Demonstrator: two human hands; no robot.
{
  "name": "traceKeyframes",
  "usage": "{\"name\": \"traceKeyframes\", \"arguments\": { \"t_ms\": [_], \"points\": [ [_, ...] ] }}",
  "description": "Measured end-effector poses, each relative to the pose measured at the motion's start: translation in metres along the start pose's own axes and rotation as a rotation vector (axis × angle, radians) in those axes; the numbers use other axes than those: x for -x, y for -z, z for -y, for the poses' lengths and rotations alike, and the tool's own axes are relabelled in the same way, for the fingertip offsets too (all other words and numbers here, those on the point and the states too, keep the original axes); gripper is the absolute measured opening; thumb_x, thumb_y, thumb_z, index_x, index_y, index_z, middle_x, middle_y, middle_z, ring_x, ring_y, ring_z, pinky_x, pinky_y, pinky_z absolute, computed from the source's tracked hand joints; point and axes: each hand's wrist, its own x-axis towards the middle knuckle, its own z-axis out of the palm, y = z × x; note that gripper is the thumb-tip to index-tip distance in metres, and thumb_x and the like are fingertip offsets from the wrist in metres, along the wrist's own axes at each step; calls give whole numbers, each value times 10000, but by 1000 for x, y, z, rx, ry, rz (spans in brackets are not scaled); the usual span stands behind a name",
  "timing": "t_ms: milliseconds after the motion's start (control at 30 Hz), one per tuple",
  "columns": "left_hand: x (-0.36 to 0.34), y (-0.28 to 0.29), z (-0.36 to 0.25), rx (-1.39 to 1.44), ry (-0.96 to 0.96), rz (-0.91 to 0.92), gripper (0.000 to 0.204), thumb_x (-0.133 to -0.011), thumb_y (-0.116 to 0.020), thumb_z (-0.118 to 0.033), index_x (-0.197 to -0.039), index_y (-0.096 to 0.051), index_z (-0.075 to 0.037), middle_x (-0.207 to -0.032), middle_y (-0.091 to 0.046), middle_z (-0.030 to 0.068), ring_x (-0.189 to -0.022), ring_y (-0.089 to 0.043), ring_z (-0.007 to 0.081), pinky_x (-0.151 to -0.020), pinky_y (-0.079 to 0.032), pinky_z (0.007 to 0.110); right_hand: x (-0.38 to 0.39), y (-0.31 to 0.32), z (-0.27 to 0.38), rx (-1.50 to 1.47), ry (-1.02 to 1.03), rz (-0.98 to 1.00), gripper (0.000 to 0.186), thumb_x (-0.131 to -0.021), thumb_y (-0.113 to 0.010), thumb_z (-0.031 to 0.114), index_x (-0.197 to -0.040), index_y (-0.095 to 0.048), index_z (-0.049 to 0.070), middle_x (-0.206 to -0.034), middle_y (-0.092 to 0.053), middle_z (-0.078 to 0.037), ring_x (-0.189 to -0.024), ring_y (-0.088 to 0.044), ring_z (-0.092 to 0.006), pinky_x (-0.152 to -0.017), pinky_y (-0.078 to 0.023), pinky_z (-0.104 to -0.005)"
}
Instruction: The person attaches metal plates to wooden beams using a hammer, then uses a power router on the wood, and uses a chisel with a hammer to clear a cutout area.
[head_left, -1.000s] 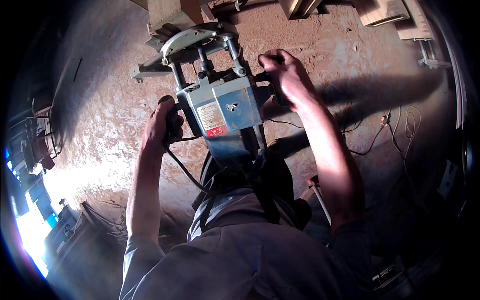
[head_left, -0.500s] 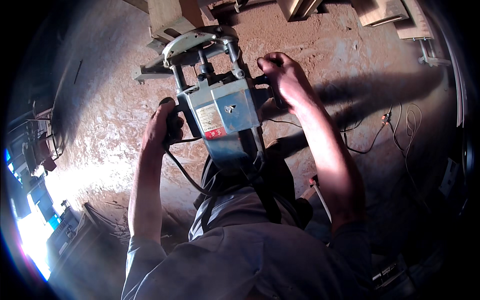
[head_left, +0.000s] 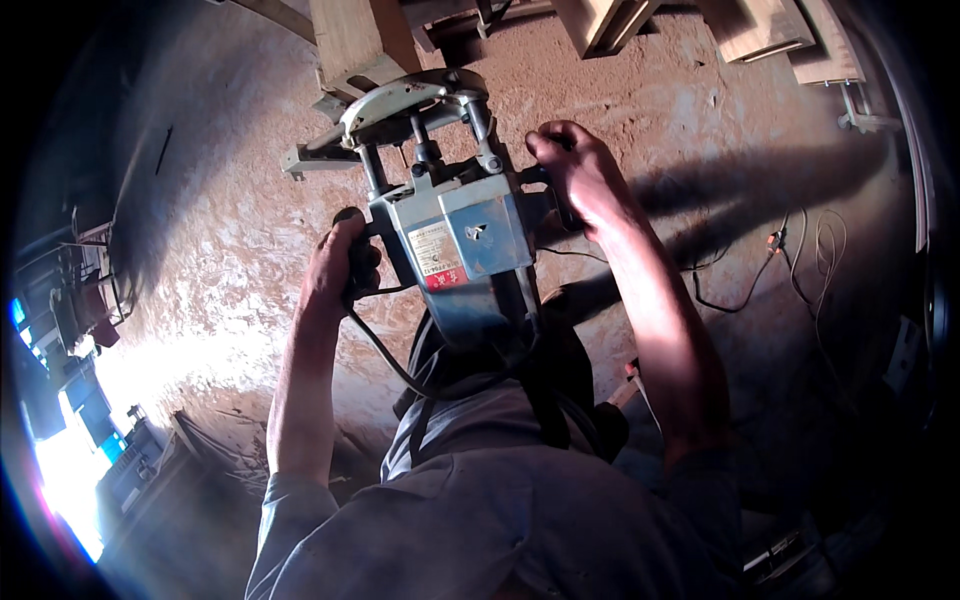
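Note:
A blue and grey plunge router (head_left: 470, 250) lies on its side in the air before my waist, its round metal base (head_left: 410, 105) facing away from me. My left hand (head_left: 338, 255) is wrapped round its black left handle. On the other side my right hand (head_left: 578, 175) is closed on the right handle. The base is up against the end of a wooden beam (head_left: 365, 50) or very close to it; whether they touch I cannot tell. A black power cord (head_left: 380, 355) loops from the left handle under the router's body.
More wooden pieces (head_left: 605, 25) stand at the far edge, with a pale board (head_left: 825, 50) at far right. Thin cables and an orange connector (head_left: 775, 242) lie on the dusty floor (head_left: 220, 260) to the right. Stacked clutter and bright light fill the left edge.
The router and both hands have shifted slightly to the right and nearer to me in the picture. Both hands keep their hold on the handles.

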Motion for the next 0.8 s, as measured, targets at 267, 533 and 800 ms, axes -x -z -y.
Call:
{"name": "traceKeyframes", "arguments": {
  "t_ms": [267, 533, 800],
  "points": [
    [0, 1, -4, -23, 20, 0, 272, -926, -589, -351, -901, -559, -81, -649, -570, 64, -470, -527, 165, -417, -434, 284, -3, 2, 3, -7, 29, 12, 359, -902, -676, 336, -1108, -623, 48, -907, -600, -40, -794, -539, -120, -646, -473, -289],
    [6, 3, -12, -24, -1, 29, 263, -938, -584, -343, -922, -559, -81, -667, -584, 74, -483, -538, 165, -411, -441, 293, -2, 4, 12, -29, 86, 23, 494, -905, -656, 349, -1182, -584, -54, -1008, -663, -171, -891, -618, -210, -788, -501, -333],
    [13, 0, -20, 17, -37, 16, 237, -948, -581, -311, -921, -558, -77, -664, -567, 60, -497, -539, 153, -408, -441, 280, 3, 8, 27, 7, 62, 24, 480, -904, -658, 345, -1170, -591, -49, -1007, -661, -163, -899, -616, -208, -795, -500, -330]
  ]
}}
